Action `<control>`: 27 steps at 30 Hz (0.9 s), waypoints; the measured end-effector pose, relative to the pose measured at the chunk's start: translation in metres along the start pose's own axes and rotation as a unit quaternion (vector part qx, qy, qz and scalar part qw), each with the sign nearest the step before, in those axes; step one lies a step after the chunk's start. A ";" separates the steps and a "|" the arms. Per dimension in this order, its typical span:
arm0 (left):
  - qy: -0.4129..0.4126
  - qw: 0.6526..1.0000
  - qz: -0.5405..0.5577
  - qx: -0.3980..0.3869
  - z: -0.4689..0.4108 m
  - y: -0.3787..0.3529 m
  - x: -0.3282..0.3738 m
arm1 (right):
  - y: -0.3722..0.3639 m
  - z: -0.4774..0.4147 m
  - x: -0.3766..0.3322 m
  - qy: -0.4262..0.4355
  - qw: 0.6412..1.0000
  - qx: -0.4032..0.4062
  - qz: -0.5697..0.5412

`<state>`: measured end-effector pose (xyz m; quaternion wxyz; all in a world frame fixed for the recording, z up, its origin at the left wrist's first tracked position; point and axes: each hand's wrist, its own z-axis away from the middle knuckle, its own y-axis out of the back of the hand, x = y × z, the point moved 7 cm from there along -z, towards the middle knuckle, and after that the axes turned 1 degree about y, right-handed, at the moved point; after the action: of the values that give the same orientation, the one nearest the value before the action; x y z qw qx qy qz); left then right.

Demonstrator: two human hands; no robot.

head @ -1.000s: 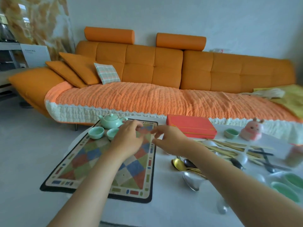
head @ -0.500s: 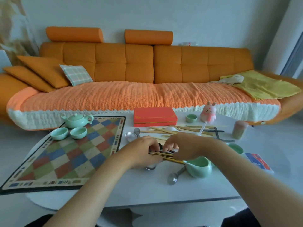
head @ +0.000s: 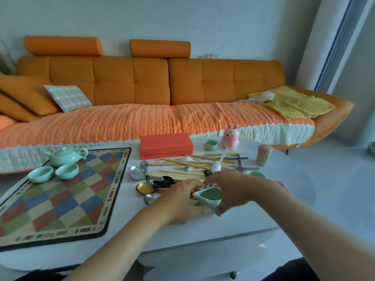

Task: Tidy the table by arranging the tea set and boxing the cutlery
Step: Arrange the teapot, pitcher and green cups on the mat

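Observation:
A mint-green pitcher [head: 210,197] stands near the table's front edge, and both my hands close round it. My left hand [head: 180,201] grips its left side and my right hand [head: 233,189] its right side. On the chequered mat [head: 58,201] at the left stand a mint teapot [head: 65,156] and two mint cups [head: 53,173]. A heap of chopsticks [head: 188,166] and spoons [head: 152,186] lies in the middle. Behind it lies the shut red box [head: 166,146]. Another mint cup [head: 210,144] stands at the back, and one more [head: 255,174] shows behind my right hand.
A pink rabbit figure [head: 230,137] and a toothpick jar [head: 263,155] stand at the back right of the white table [head: 292,179]. A red card [head: 283,186] lies beside my right forearm. An orange sofa [head: 142,94] runs along the far side.
My view swung right from the mat to the cutlery. Both hands left the pile of spoons and chopsticks and closed round the green pitcher.

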<state>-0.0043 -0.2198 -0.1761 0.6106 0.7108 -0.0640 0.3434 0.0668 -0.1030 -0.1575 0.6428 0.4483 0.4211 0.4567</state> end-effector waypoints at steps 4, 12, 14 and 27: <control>-0.010 0.998 0.048 0.042 -0.002 0.009 -0.007 | 0.013 -0.002 -0.009 0.027 0.998 0.042 -0.045; -0.001 0.971 0.207 0.121 0.002 0.062 -0.043 | 0.046 -0.029 -0.055 0.110 0.972 0.171 -0.116; 0.012 0.966 0.217 0.138 0.005 0.077 -0.060 | 0.049 -0.041 -0.064 0.110 0.967 0.181 -0.140; 0.083 0.966 0.169 0.179 0.056 0.148 -0.166 | 0.036 -0.138 -0.162 0.129 0.969 0.152 -0.145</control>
<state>-0.1825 -0.3616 -0.1487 0.4100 0.7562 -0.0699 0.5051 -0.1087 -0.2260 -0.1356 0.5667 0.4125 0.6254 0.3428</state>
